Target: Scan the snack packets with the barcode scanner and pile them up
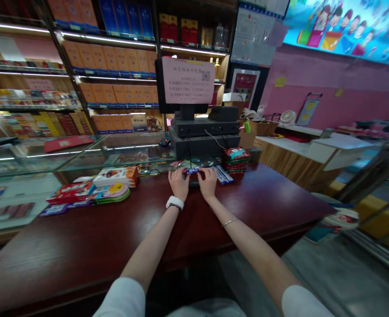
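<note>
Both my arms reach forward across a dark red wooden counter [115, 237]. My left hand [178, 182], with a white watch on the wrist, and my right hand [208, 180], with a thin bracelet, hold the two ends of a small blue and purple packet [192, 170] at the counter's far edge. The fingers of both hands are curled round it. Similar blue packets [223, 175] lie flat just right of my right hand. A stack of red and green packets [236, 159] stands beyond them.
A black cash register [204, 134] with a screen and a pink paper notice [188, 80] stands behind the packets. Colourful books and packets [95, 189] lie on the counter's left. Glass display cases [49, 163] and lit shelves of boxes fill the left. A wooden counter [300, 154] runs along the right.
</note>
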Motion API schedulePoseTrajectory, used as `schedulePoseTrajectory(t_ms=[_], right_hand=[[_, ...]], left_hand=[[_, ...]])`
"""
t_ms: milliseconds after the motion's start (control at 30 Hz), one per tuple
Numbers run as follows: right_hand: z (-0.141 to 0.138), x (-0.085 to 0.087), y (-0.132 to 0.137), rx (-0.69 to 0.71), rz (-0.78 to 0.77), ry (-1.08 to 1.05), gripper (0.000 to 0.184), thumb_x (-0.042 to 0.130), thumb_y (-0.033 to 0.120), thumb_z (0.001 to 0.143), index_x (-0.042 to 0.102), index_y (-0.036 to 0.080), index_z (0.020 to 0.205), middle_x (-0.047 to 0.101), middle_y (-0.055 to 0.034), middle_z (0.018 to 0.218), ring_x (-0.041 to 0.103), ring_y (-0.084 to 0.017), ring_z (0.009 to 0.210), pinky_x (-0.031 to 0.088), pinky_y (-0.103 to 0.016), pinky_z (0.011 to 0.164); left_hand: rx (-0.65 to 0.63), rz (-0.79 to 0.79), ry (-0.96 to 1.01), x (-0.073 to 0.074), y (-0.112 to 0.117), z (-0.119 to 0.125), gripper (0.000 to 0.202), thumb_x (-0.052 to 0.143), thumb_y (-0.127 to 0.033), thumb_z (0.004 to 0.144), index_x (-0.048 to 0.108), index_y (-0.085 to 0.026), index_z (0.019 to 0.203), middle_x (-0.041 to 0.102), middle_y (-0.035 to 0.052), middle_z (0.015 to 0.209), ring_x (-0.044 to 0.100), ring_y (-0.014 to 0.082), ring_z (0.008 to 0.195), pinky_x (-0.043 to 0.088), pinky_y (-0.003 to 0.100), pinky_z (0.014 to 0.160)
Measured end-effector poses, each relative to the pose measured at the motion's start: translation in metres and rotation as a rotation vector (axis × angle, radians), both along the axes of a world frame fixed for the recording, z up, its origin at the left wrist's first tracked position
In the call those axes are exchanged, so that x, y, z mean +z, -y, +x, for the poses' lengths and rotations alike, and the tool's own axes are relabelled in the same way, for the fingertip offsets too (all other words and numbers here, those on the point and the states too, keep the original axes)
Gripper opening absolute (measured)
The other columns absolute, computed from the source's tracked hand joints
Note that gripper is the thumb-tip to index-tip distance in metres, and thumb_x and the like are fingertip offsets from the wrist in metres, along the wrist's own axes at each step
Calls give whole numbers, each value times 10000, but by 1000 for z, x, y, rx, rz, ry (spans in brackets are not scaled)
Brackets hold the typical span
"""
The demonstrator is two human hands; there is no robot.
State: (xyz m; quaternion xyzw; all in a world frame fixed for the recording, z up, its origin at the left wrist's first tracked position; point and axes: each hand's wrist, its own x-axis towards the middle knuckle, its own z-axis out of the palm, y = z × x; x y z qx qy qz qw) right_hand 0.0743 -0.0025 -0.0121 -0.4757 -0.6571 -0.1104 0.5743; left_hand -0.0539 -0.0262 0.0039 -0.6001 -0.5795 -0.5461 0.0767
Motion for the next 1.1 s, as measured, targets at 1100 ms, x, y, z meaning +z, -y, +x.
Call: schedulePoseTrajectory(t_ms=[1100], right_hand=[[-65,-2,-6,386,-56,247,209,474,268,967,681,241,959,733,-40,1128,637,-214,1089,312,-505,1143]], left_hand=[[16,-21,-306,-13,27,-125,182,601,-244,903,703,-299,1044,743,12,1036,651,199,1030,163,504,1231]])
